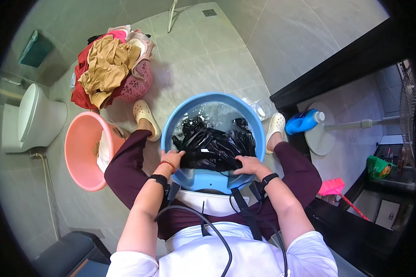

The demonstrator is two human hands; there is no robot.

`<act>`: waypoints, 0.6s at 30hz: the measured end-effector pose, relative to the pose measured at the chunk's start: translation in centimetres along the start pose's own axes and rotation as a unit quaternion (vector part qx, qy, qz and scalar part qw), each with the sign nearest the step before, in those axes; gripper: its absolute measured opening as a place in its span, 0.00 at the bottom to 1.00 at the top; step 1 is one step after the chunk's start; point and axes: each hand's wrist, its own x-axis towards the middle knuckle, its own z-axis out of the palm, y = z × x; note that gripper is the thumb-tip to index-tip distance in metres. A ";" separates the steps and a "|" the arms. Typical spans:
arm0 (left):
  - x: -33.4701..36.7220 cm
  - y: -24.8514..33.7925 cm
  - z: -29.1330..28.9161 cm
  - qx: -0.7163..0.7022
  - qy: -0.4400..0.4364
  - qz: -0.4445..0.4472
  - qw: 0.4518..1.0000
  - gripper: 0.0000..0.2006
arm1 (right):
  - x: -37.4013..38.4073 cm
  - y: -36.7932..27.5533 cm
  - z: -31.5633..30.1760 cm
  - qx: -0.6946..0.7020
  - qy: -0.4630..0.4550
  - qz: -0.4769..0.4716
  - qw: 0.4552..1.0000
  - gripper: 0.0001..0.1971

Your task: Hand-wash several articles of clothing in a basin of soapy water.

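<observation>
Head view: 1 camera, looking straight down on the action, and 2 bare hands were right in it!
Black cloth: 1 glossy, wet, crumpled heap (212,147) lay in the water, its near edge running nearly straight between the hands, 1 small white patch showing.
Left hand: here it was (172,160), gripping the cloth's left end, fingers curled in; some tips were hidden, so how tight the pinch was, I couldn't tell.
Right hand: over it came (248,165) from the other side, thumb and forefinger slightly parted on the right end, the rest bunched; the hidden tips I couldn't tell.
Blue tub: 1, round and smooth (168,123), standing between the feet, foamy water inside.
Wrists: 2 black straps, 1 on each, plus 1 red bracelet (167,164) on the left.
Clogs: 2, cream and pierced with holes (144,116), flanking the tub.
Pink bucket: 1, smooth and round-mouthed (81,154), with white cloth (104,150) inside.
Pink basket: 1, lacy with cut-outs (141,83), piled high; wrinkled tan cloth (107,62) on top, red cloth (80,85) hanging alongside.
Blue bottle: 1, white-capped (302,121), lying tipped beyond the right foot.
Pink broom: 1, bristly-headed (332,187), red-handled, off right.
</observation>
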 end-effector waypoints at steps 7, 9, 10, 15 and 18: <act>-0.3 -0.4 0.0 0.216 -0.092 0.042 0.971 0.16 | -0.6 -0.1 -0.7 -0.074 0.078 0.078 0.991 0.12; 0.4 0.2 2.3 0.197 -0.077 0.040 0.976 0.18 | -0.2 0.3 -0.4 -0.027 0.101 0.103 0.989 0.12; 0.3 1.3 2.3 0.112 -0.040 0.052 0.992 0.22 | 0.0 0.2 -0.1 0.003 0.122 0.120 0.985 0.13; 1.0 6.7 2.1 -0.088 0.077 0.115 0.987 0.37 | 0.7 -0.2 0.2 0.085 0.161 0.131 0.975 0.15; 1.2 8.4 4.6 -0.117 0.071 0.016 0.991 0.36 | 0.7 -1.3 -1.0 0.319 0.205 0.113 0.919 0.16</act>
